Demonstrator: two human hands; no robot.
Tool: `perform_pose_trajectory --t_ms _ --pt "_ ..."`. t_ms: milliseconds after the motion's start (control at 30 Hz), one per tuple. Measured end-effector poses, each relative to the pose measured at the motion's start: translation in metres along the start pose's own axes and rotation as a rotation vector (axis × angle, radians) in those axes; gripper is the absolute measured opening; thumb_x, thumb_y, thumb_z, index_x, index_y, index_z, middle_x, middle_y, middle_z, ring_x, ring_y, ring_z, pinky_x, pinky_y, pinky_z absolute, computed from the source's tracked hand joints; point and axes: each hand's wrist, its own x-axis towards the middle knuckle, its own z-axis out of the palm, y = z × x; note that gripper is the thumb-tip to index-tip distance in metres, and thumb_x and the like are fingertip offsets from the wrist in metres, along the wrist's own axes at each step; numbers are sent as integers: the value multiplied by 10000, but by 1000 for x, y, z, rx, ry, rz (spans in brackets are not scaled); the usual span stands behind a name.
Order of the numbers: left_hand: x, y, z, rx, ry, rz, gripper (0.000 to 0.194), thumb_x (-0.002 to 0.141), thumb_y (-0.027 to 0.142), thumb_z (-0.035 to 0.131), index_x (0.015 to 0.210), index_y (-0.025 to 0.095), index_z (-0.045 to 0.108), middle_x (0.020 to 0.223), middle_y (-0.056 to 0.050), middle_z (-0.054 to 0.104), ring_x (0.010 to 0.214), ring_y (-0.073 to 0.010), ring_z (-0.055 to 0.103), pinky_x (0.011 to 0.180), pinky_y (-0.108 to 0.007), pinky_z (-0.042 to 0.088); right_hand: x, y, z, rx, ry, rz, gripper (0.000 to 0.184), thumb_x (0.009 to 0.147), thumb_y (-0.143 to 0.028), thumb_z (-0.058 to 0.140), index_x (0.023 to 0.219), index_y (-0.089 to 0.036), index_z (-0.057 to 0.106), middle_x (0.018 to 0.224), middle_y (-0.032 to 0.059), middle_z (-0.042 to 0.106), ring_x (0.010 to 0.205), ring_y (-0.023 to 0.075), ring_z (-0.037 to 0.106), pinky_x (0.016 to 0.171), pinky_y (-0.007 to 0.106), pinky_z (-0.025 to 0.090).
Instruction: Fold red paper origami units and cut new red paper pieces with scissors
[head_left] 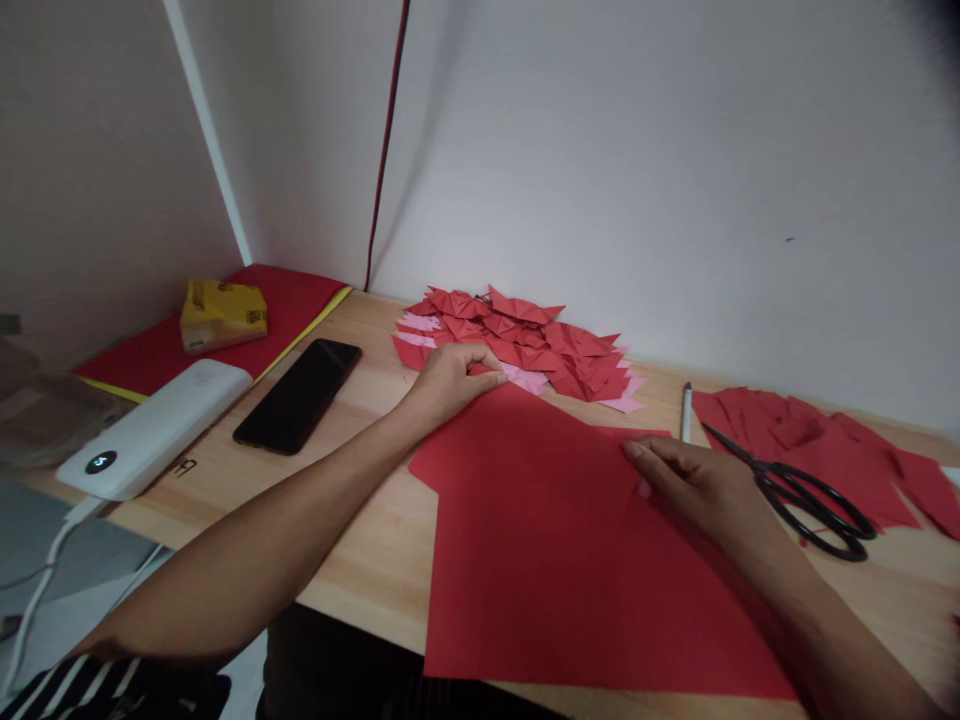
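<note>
A large red paper sheet [547,560] lies on the wooden table [360,540] in front of me. My left hand [450,380] rests on the sheet's far left corner, fingers together and pinching the corner's edge. My right hand [690,480] lies on the sheet's right part, fingers curled and pressing the paper down. Just behind the sheet is a heap of folded red and pink paper pieces [525,345].
Black scissors [802,495] lie on red paper scraps [840,450] at the right, beside a white pen [685,410]. At the left lie a black phone [300,392], a white power bank [154,425] with its cable, a yellow tissue pack [223,314] on red sheets [150,350]. A wall stands close behind.
</note>
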Motion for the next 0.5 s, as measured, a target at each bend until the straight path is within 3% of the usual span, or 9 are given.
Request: perform_pose_trajectory --t_ms 100,267,500 --pt "0 2 -1 23 -36 -16 111 734 255 655 745 161 712 737 -9 693 685 -133 578 658 -238 406 -1 -1 1 0 10 14 521 909 -553 419 546 -201 545 513 -2 549 486 138 485 497 258 339" --pt "-2 1 2 12 1 -49 126 746 259 636 713 158 704 708 -10 678 658 -126 564 609 -225 392 -4 -3 0 9 48 58 511 900 -564 427 550 -205 525 518 -13 529 496 132 466 521 260 321" --pt "1 -7 4 -191 88 -130 206 738 321 644 633 146 621 634 -1 608 582 -105 511 534 -212 371 -4 0 -4 -15 74 77 467 903 -523 441 569 -208 522 536 -15 557 529 137 499 558 262 331"
